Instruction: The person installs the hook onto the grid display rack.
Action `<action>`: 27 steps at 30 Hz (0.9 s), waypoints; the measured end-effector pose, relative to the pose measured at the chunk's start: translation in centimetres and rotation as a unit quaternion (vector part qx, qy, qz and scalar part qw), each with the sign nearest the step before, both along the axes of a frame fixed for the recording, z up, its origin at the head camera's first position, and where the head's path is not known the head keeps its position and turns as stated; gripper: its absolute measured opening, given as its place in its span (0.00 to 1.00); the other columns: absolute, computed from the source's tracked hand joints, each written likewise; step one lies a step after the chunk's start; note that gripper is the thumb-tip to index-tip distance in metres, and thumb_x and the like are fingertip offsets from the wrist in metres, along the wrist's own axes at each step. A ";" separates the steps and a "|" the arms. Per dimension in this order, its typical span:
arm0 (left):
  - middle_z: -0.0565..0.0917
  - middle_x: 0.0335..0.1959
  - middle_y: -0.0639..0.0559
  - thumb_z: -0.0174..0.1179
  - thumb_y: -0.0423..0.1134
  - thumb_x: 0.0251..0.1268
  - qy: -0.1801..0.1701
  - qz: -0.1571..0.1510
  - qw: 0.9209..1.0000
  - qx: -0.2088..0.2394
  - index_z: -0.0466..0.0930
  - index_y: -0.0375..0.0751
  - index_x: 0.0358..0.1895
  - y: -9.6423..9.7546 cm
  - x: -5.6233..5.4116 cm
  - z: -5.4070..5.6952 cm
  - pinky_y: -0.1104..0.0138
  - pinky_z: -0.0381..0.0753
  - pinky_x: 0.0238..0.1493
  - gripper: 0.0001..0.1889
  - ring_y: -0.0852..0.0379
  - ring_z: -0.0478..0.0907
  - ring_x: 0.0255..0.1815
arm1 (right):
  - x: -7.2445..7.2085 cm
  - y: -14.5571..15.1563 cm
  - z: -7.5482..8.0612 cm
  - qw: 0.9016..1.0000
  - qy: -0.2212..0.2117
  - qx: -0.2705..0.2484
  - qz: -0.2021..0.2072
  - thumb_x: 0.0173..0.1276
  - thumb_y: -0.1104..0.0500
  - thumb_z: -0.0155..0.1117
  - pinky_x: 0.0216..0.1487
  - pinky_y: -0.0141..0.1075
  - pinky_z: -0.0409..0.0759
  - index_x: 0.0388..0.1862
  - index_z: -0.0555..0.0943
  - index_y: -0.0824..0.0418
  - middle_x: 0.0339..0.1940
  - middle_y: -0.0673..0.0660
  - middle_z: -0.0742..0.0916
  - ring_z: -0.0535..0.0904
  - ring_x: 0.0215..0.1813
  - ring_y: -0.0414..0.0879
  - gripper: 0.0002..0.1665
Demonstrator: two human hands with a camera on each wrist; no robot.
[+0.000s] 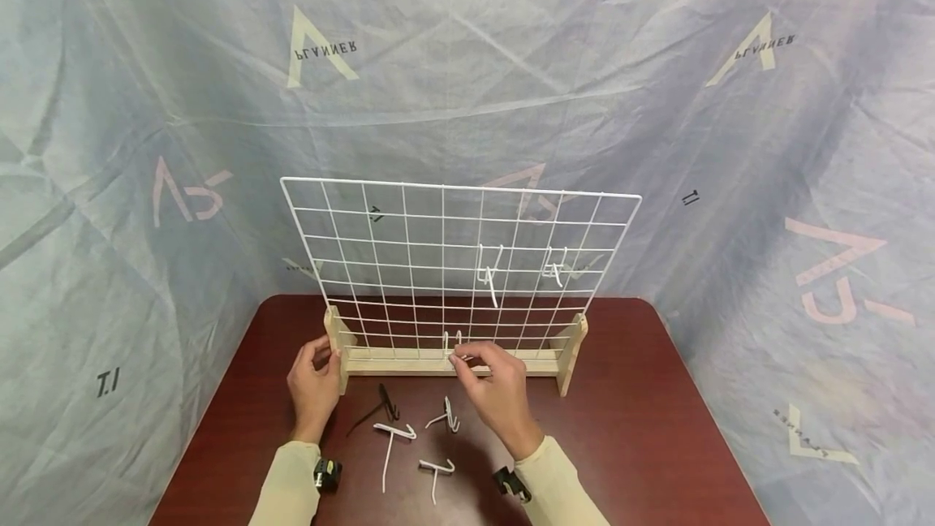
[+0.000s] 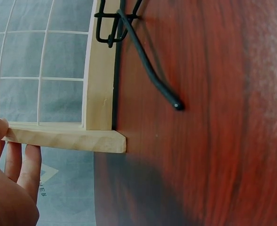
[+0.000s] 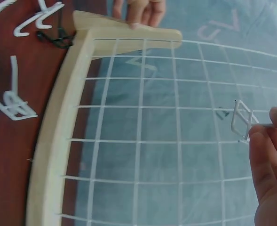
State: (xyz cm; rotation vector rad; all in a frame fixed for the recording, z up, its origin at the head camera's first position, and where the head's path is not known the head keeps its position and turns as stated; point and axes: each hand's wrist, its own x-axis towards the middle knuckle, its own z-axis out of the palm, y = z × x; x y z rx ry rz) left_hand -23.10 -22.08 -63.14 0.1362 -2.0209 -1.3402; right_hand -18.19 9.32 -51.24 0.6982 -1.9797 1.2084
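A white wire grid (image 1: 442, 185) stands upright in a pale wooden base (image 1: 409, 367). My left hand (image 1: 314, 386) grips the base's left wooden end piece (image 2: 63, 137), thumb on one face and fingers on the other. Between thumb and fingertips my right hand (image 1: 500, 388) pinches the arm of a white wire hook (image 3: 242, 120). This hook's square wire back overlaps the grid's lower middle in the head view. Two white hooks, a longer one (image 1: 491, 278) and a shorter one (image 1: 557, 272), hang on the grid's right half.
On the dark red table (image 1: 643, 428) in front of the base lie a black hook (image 1: 387, 404) and three white hooks, one nearest the base (image 1: 449, 415), one to the left (image 1: 394, 431) and one closest to me (image 1: 437, 467). Grey printed cloth (image 1: 467, 63) surrounds the table.
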 end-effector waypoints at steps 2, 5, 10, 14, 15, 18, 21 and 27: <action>0.88 0.49 0.39 0.71 0.25 0.64 -0.001 0.000 1.000 0.001 0.86 0.34 0.55 0.0 0.0 0.0 0.75 0.87 0.42 0.16 0.40 0.88 0.49 | -0.3 -0.4 0.8 1.000 0.023 0.004 -0.002 0.62 0.69 0.79 0.38 0.32 0.90 0.39 0.90 0.59 0.37 0.53 0.93 0.90 0.35 0.43 0.09; 0.88 0.49 0.39 0.71 0.25 0.64 -0.001 0.003 1.000 -0.002 0.86 0.33 0.55 0.0 0.0 0.0 0.71 0.89 0.43 0.16 0.40 0.87 0.49 | -0.6 -1.2 1.9 0.999 0.048 0.001 0.003 0.61 0.70 0.79 0.38 0.30 0.89 0.39 0.90 0.60 0.36 0.53 0.93 0.90 0.34 0.43 0.10; 0.88 0.47 0.38 0.71 0.23 0.63 0.006 0.011 1.000 -0.008 0.86 0.33 0.54 0.0 0.0 -0.3 0.79 0.85 0.42 0.16 0.38 0.87 0.47 | -1.1 -2.3 3.5 0.996 0.087 0.005 0.003 0.60 0.71 0.79 0.39 0.29 0.88 0.40 0.90 0.62 0.36 0.54 0.93 0.89 0.34 0.43 0.10; 0.88 0.47 0.38 0.71 0.23 0.63 0.010 0.009 1.000 -0.008 0.86 0.33 0.54 0.0 0.0 -0.3 0.85 0.81 0.42 0.16 0.37 0.87 0.46 | -1.3 -3.0 4.6 0.994 0.106 0.008 -0.001 0.61 0.71 0.79 0.38 0.28 0.88 0.40 0.89 0.63 0.36 0.55 0.93 0.89 0.35 0.43 0.10; 0.88 0.47 0.38 0.71 0.23 0.63 0.011 0.009 1.000 -0.009 0.86 0.33 0.54 0.0 -0.1 -0.3 0.85 0.81 0.42 0.16 0.37 0.87 0.46 | -1.4 -3.2 4.8 0.994 0.111 0.008 -0.002 0.61 0.71 0.79 0.39 0.29 0.89 0.40 0.89 0.63 0.36 0.55 0.93 0.89 0.35 0.43 0.10; 0.88 0.47 0.39 0.71 0.23 0.63 0.010 0.009 1.000 -0.009 0.86 0.33 0.54 -0.1 -0.1 -0.3 0.82 0.83 0.41 0.16 0.36 0.87 0.46 | -1.6 -3.7 5.3 0.992 0.125 0.008 -0.003 0.61 0.71 0.79 0.43 0.30 0.90 0.40 0.89 0.63 0.37 0.55 0.93 0.90 0.37 0.45 0.10; 0.88 0.47 0.39 0.72 0.23 0.62 0.010 0.009 1.000 -0.007 0.86 0.33 0.53 -0.1 0.0 -0.3 0.82 0.83 0.41 0.16 0.35 0.87 0.46 | -1.9 -4.2 5.8 0.991 0.136 0.007 0.001 0.61 0.71 0.78 0.45 0.31 0.90 0.40 0.89 0.64 0.37 0.56 0.93 0.91 0.38 0.46 0.09; 0.88 0.48 0.39 0.72 0.25 0.63 0.000 0.004 1.000 0.003 0.86 0.34 0.54 0.0 -0.1 -0.4 0.86 0.81 0.41 0.16 0.39 0.88 0.48 | -2.4 -4.8 7.0 0.988 0.154 0.007 -0.002 0.63 0.71 0.77 0.45 0.29 0.89 0.40 0.88 0.63 0.37 0.56 0.93 0.90 0.37 0.45 0.09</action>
